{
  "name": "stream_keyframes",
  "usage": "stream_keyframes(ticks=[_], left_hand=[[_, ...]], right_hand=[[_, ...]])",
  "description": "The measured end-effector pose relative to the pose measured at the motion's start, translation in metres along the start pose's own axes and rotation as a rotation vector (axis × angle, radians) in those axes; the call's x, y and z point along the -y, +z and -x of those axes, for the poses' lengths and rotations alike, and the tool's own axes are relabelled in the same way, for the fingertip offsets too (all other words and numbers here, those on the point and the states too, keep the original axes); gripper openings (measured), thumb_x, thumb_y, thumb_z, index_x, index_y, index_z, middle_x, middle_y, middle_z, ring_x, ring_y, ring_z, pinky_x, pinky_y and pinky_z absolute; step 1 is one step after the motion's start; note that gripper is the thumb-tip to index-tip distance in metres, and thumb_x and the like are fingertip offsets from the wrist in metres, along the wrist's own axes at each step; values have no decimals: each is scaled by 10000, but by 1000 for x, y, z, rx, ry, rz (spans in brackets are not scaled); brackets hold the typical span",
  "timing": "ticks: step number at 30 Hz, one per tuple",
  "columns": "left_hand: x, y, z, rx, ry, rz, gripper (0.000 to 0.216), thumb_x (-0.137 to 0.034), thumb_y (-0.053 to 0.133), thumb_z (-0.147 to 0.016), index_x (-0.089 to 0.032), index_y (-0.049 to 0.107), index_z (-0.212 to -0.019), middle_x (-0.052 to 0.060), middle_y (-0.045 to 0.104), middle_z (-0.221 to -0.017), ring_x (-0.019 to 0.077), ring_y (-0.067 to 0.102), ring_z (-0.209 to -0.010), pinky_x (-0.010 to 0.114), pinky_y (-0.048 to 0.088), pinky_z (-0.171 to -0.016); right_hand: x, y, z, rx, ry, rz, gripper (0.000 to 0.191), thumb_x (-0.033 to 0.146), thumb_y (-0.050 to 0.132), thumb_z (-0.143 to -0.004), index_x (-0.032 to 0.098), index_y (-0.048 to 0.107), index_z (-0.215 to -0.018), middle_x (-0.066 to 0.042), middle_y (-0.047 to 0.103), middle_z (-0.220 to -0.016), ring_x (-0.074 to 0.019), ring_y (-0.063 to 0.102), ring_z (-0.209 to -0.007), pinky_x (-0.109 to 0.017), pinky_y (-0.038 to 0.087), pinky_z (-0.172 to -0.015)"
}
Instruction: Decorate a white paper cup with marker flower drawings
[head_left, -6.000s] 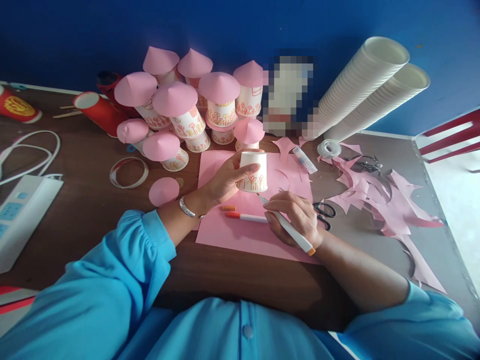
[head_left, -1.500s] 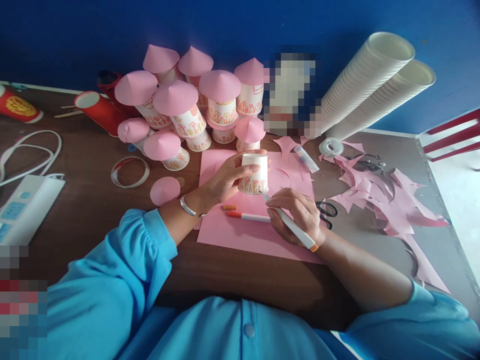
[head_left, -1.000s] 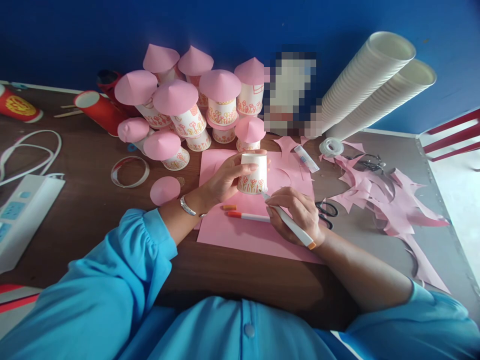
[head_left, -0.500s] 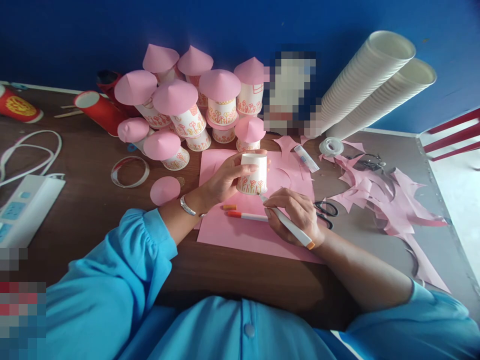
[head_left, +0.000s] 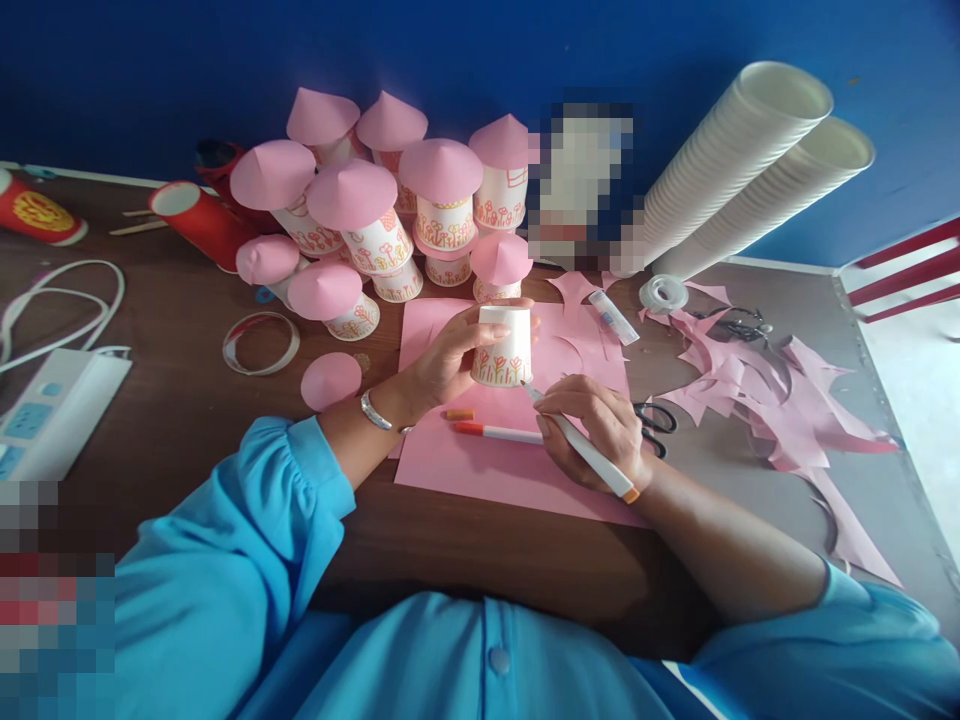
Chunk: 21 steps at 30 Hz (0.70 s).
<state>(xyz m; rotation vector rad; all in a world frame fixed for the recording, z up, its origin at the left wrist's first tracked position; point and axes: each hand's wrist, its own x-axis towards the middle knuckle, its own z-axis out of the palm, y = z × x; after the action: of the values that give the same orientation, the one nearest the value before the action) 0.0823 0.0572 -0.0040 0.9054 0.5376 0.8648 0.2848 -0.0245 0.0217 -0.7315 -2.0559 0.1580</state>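
Note:
My left hand (head_left: 450, 355) is closed round an upside-down white paper cup (head_left: 504, 345) with orange flowers drawn along its rim. It holds the cup just above a pink paper sheet (head_left: 510, 450). My right hand (head_left: 596, 425) grips a white marker (head_left: 585, 450) with an orange end. The marker's tip touches the cup's lower right edge. A second orange-tipped marker (head_left: 495, 433) and its orange cap (head_left: 458, 414) lie on the pink sheet below the cup.
Several decorated cups with pink cone roofs (head_left: 375, 210) stand stacked behind. Two long sleeves of white cups (head_left: 750, 160) lean at the back right. Black scissors (head_left: 652, 420), a glue stick (head_left: 613, 317), a tape roll (head_left: 663, 294), pink scraps (head_left: 772, 390), a pink cone (head_left: 330, 381) and a power strip (head_left: 52, 410) lie around.
The cup has turned slightly in my left hand and the marker tip has shifted along its lower edge. Both hands stay in the same spot.

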Motion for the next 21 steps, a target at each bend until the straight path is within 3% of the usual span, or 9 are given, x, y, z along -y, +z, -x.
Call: stream_keyframes(ticks=[13, 21], left_hand=[[2, 0, -2, 31, 26, 33, 566, -397, 719, -826, -154, 694, -1337, 158, 801, -1181, 333, 748, -1145, 470, 614, -966], [-2, 4, 0, 3, -9, -14, 525, -423, 726, -815, -208, 702, -1293, 139, 794, -1203, 325, 740, -1141, 438, 625, -897]], right_hand=[[1, 2, -1, 16, -22, -1, 213, 68, 619, -947, 208, 612, -1107, -33, 679, -832, -181, 688, -707, -299, 603, -621], [0, 4, 1, 17, -11, 2, 240, 74, 618, -947, 219, 618, -1138, -23, 694, -835, -181, 700, -713, -297, 594, -615]])
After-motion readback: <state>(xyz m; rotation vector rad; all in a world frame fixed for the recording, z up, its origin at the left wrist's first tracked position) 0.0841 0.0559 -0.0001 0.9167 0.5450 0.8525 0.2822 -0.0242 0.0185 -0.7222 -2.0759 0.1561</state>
